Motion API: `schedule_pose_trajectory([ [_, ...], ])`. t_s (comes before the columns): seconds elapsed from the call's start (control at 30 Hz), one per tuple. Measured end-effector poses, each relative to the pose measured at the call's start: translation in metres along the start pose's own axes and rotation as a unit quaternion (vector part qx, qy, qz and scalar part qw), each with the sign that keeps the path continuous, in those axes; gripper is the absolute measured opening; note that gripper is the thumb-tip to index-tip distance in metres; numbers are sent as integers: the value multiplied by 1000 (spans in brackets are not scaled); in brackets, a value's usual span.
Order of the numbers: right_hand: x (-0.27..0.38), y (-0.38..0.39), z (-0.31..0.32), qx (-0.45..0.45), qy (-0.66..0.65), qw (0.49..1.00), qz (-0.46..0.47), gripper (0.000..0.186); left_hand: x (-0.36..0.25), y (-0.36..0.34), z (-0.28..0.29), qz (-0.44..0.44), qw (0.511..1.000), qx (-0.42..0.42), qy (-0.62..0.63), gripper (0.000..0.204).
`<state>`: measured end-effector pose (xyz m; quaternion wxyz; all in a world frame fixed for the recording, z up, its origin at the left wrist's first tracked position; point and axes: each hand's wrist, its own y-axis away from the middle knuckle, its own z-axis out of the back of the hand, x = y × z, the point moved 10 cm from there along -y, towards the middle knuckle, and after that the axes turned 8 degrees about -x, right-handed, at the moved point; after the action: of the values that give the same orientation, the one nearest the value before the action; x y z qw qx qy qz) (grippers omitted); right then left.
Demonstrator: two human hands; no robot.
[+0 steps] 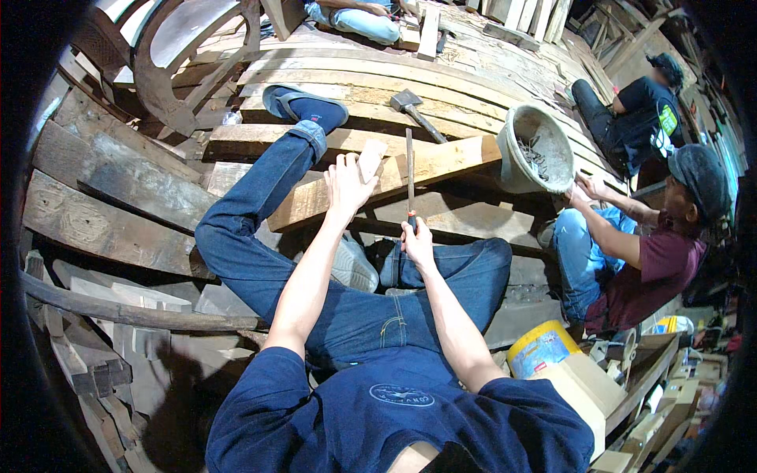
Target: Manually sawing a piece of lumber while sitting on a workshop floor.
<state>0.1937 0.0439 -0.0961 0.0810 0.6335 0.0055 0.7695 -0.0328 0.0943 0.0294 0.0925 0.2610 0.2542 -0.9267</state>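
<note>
My left hand (347, 183) grips a small pale wooden block (371, 159) and presses it on a long light wooden plank (441, 160) that runs across in front of me. My right hand (416, 240) is closed on the red and black handle of a long chisel (409, 177) whose blade points away from me and rests on the plank beside the block. I sit on wooden boards in blue jeans, my left leg stretched out with a dark slipper (303, 104) on the foot.
A hammer (414, 110) lies on the boards beyond the plank. A grey bucket (536, 150) with nails is tilted at the right, held by a seated person in a maroon shirt (654, 260). Another person (631, 110) sits farther back. A yellow tub (540, 347) and a cardboard box stand at my right.
</note>
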Motion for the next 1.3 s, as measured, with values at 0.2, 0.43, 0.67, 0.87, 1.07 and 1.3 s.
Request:
schedule_pose_trajectory([
  [0.2,-5,-1,-2,5,-8,1000,-4,17,-8,1,1,-61,995,-52,55,59],
  [0.43,-4,-2,0,-1,9,1000,8,16,-27,1,18,-105,986,-111,73,61],
  [0.67,-5,-3,0,3,-5,1000,6,16,-19,2,11,-42,996,-63,-36,65],
  [0.87,-5,-1,-2,5,-3,1000,-7,18,-16,5,8,-35,998,-36,-34,62],
  [1.07,-15,-5,-3,10,-6,1000,-2,16,-15,6,6,-49,997,-48,-24,56],
  [1.3,22,7,14,-49,39,995,76,18,-19,9,6,-61,997,-48,-28,51],
])
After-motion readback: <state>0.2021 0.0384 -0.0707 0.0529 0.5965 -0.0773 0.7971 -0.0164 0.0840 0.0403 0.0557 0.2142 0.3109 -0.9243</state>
